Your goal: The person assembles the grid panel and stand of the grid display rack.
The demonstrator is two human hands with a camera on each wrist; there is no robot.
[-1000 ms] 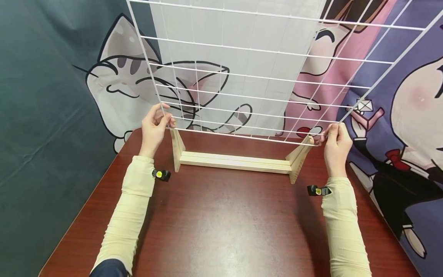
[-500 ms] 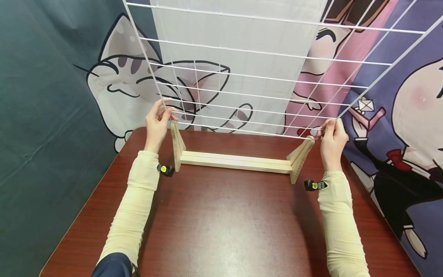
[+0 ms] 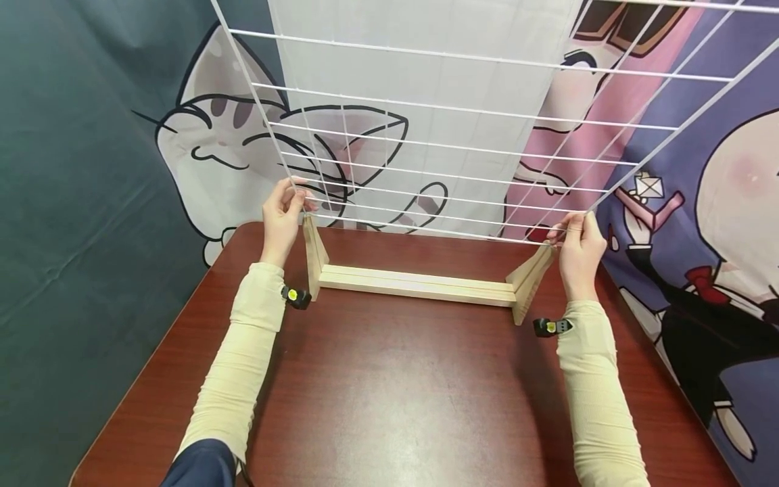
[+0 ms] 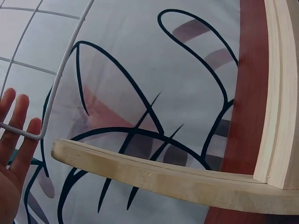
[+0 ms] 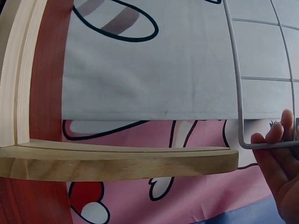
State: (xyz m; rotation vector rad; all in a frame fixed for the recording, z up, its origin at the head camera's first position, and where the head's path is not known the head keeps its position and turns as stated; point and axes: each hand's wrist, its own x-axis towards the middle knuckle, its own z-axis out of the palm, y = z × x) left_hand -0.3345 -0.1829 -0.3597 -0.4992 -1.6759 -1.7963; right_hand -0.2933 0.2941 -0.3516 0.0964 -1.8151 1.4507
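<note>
A white wire grid panel [image 3: 420, 141] hangs above the far part of the table. My left hand [image 3: 282, 213] pinches its left side wire near the lower corner, and my right hand [image 3: 581, 250] grips the opposite side at the same height. Below it stands a pale wooden rack with a grooved crossbar [image 3: 416, 282] between a left upright [image 3: 314, 260] and a right upright [image 3: 528, 284]. In the left wrist view the panel's corner is just off the upright's rounded tip [image 4: 60, 151]. The right wrist view has the other corner close to its upright [image 5: 131, 163]; contact there is unclear.
The rack stands on a brown wooden table [image 3: 395, 385]. Behind it hangs a cloth backdrop [image 3: 475, 81] printed with cartoon figures; a dark green cloth [image 3: 79, 203] covers the left side. Each wrist wears a small black camera, the left one [image 3: 296, 297] near the left upright.
Both hands have drawn slightly inward, and the panel's bottom wire has risen in view to the uprights' tops. In the last half second the panel's upper wires have shifted down in view.
</note>
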